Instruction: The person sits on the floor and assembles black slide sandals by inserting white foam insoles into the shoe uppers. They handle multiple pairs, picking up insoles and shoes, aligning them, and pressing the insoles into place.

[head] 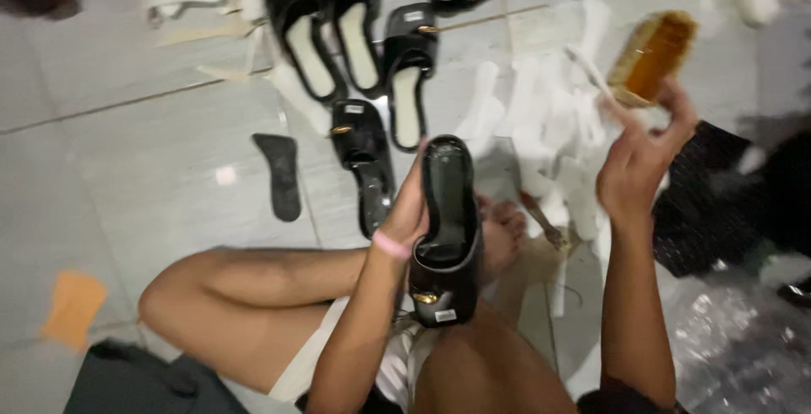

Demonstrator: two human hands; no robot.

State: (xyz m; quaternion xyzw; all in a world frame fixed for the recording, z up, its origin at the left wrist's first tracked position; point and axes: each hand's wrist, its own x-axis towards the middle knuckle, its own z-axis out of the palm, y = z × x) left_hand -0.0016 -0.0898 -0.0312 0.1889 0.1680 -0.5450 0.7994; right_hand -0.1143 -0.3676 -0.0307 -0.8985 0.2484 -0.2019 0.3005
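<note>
left hand [411, 211] wraps the black slipper [446, 228], sole up. right hand [639, 160] pinches a brush [652, 57]. keep slipper steady over the lap, stroke evenly along the sole.

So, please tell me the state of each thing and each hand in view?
Left hand: holds black slipper, sole up.
Right hand: holds amber-yellow block, raised.
Slippers on floor: lying, cream insoles up.
Loose dark insole: flat on tile.

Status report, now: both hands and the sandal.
Left hand grips black sandal, sole up. Right hand holds amber brush. More sandals lie on floor ahead.
</note>
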